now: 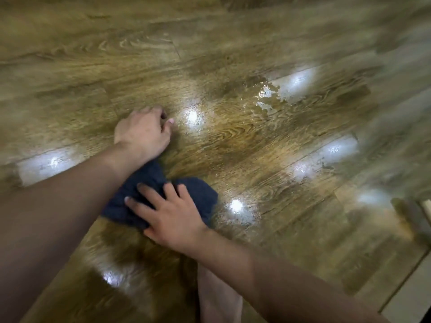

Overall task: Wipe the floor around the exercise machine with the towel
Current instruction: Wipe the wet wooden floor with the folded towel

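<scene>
Both forearms cross low in the frame: the right hand (171, 214) presses flat, fingers spread, on the dark towel (200, 197) at centre, the left hand (142, 134) rests curled, holding nothing visible, so sweep firmly toward the puddle (265, 96) upper right.

Wide open wood floor (233, 54) all round; only a puddle (268, 96) up ahead-right and the bunched towel (200, 194) near the middle.
</scene>
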The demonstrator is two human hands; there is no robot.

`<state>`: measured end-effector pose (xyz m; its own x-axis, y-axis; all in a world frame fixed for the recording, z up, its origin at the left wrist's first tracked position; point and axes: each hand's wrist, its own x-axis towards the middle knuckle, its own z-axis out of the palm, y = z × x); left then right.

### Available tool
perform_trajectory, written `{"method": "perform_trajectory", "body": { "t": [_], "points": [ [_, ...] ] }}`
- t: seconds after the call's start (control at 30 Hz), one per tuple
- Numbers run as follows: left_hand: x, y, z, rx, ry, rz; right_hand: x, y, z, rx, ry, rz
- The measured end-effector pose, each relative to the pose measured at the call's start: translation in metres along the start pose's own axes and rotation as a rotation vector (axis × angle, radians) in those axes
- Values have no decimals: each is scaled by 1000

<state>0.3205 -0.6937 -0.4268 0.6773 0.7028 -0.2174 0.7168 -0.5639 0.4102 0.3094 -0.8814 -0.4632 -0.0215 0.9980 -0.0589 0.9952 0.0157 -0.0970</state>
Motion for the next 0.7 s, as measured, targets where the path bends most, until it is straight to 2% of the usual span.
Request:
{"method": "perform_trajectory", "body": {
  "t": [0.1, 0.17, 0.37, 0.47, 0.53, 0.63, 0.7],
  "points": [
    [10, -17, -2, 24, 30, 80, -5, 34, 1, -1, 38, -14],
    [12, -35, -1, 93, 28, 78, -17, 71, -4, 4, 36, 128],
    [16, -60, 6, 233, 29, 121, -88, 198, -26, 57, 203, 928],
    [31, -51, 6, 303, 43, 122, -126, 240, -32, 5, 219, 1339],
    [41, -46, 6, 351, 51, 132, -131, 255, -31, -16, 238, 1528],
    [54, -43, 8, 341, 73, 109, -106, 253, -25, -43, 250, 1655],
    [60, -41, 11, 296, 53, 83, -81, 238, -21, -40, 271, 1620]
  ]
}}
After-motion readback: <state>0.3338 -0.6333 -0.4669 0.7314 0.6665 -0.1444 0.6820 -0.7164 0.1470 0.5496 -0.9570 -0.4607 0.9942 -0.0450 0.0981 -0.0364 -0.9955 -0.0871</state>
